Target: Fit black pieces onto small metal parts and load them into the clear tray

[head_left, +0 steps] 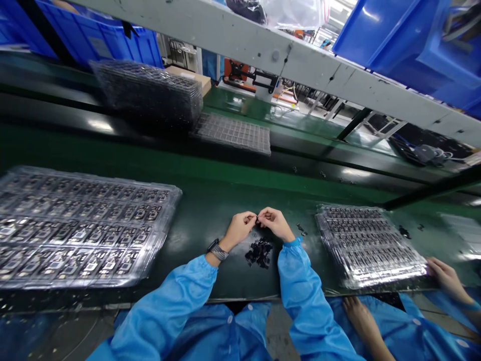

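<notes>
My left hand (241, 228) and my right hand (273, 222) meet over the green bench, each with thumb and fingers pinched together. Between the fingertips is a tiny dark piece (257, 219), too small to name. Just below my hands lies a loose pile of small black parts (259, 253). A few more small dark parts (301, 229) lie to the right of my right hand. Off to the left is a clear plastic tray (175, 200) filled with rows of small circuit boards (88, 233).
On the right stands a stack of clear trays (338, 260) with small parts, and a co-worker's hand (447, 276) touches its edge. Behind are a tall stack of clear trays (150, 95) and a flat tray (235, 131). A grey shelf beam (240, 37) crosses above, with blue bins (398, 45).
</notes>
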